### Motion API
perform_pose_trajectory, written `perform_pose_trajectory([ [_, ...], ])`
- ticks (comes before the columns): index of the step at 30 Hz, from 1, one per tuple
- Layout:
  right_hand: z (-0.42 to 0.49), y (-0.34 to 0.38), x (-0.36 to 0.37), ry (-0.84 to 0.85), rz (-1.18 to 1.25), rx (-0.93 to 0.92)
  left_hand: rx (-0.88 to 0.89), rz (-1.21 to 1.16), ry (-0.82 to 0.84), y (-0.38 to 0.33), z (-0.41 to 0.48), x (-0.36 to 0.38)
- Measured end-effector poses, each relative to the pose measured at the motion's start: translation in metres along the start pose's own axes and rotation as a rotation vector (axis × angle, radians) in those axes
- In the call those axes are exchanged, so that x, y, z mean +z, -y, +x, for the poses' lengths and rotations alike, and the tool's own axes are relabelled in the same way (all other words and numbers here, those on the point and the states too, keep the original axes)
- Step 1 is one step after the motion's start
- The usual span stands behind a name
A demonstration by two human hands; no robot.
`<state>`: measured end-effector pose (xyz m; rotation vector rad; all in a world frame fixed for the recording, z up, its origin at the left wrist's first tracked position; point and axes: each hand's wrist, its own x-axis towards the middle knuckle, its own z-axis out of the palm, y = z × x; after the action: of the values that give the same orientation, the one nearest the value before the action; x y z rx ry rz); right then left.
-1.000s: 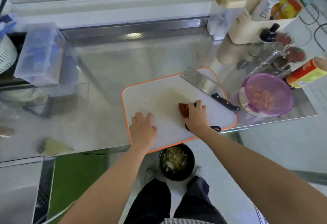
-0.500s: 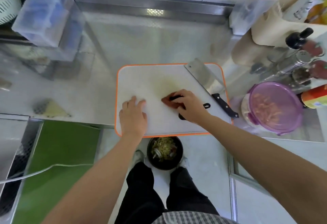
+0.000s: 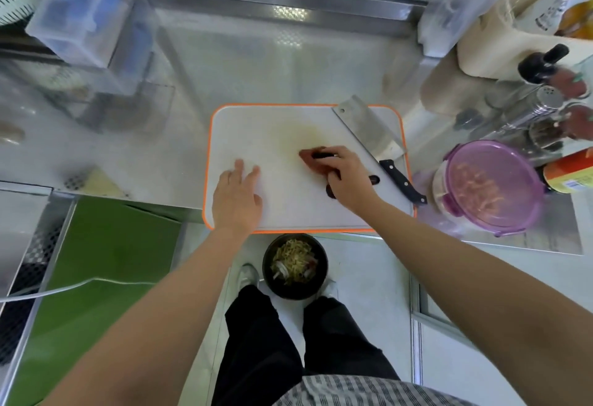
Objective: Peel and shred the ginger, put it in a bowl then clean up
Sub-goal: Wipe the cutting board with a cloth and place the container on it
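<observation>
**Q:** Where are your hands?

**A:** Both on the white plastic cutting board with the orange rim (image 3: 398,116), centre of frame. My left hand (image 3: 238,200) lies flat, fingers spread, palm down on the board's lower left part, holding nothing. My right hand (image 3: 348,179) is curled over a reddish-brown pad with a black handle (image 3: 313,159), pressing it against the board right of centre. A black loop sticks out from under the hand on its right side.

**Q:** The ginger?

**A:** Pale shredded strips (image 3: 293,261) sit in a round black container (image 3: 295,266) low in the frame, below the board's near edge and between my feet. Mixed scraps are with them; I cannot tell what exactly.

**Q:** Anything else on the board?

**A:** A steel cleaver with a black riveted handle (image 3: 373,134) lies diagonally across the upper right corner, handle pointing lower right, just beside my right hand. A faint yellowish stain (image 3: 305,134) marks the board above the pad.

**Q:** Surroundings?

**A:** Steel counter (image 3: 244,62). At right, a round tub with a translucent purple lid (image 3: 491,185). Upper left, a clear plastic box (image 3: 86,7).
</observation>
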<state>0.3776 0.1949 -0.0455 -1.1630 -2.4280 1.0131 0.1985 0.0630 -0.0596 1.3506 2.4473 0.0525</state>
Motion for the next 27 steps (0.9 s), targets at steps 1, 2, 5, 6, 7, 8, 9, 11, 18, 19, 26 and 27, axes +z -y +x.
perform_pose_trajectory([
  [1, -0.005, 0.003, 0.005, -0.005, -0.034, -0.009, -0.004, 0.029, -0.034, -0.001, -0.004, 0.001],
  [2, -0.014, 0.006, 0.012, 0.053, -0.055, -0.041, -0.017, 0.058, -0.072, -0.003, -0.01, 0.001],
  [5, -0.033, 0.015, 0.013, 0.256, 0.027, -0.034, -0.062, 0.068, -0.117, -0.001, -0.025, 0.006],
  [6, -0.032, 0.014, 0.009, 0.245, 0.056, -0.01, -0.05, 0.051, -0.1, 0.002, -0.027, 0.007],
  [7, -0.027, 0.011, 0.006, 0.171, 0.068, 0.01, -0.031, 0.029, -0.081, 0.006, -0.028, 0.009],
  [8, -0.022, 0.008, 0.004, 0.076, 0.06, 0.026, -0.014, 0.008, -0.063, 0.009, -0.028, 0.01],
  [9, -0.021, 0.008, 0.004, 0.012, 0.045, 0.037, 0.001, -0.006, -0.049, 0.013, -0.029, 0.01],
  [11, -0.032, 0.009, 0.017, 0.05, -0.013, -0.006, 0.023, -0.013, -0.026, 0.016, -0.029, 0.012],
  [18, -0.037, 0.022, 0.01, 0.155, 0.038, -0.024, 0.033, -0.01, -0.016, 0.015, -0.031, 0.017],
  [19, -0.031, 0.022, 0.009, 0.075, 0.04, -0.012, 0.033, -0.009, -0.018, 0.016, -0.032, 0.017],
  [26, -0.05, 0.029, 0.019, 0.279, 0.012, -0.057, 0.042, -0.014, -0.024, 0.016, -0.033, 0.01],
  [27, -0.039, 0.028, 0.016, 0.202, 0.025, -0.038, 0.044, -0.008, -0.026, 0.017, -0.033, 0.01],
])
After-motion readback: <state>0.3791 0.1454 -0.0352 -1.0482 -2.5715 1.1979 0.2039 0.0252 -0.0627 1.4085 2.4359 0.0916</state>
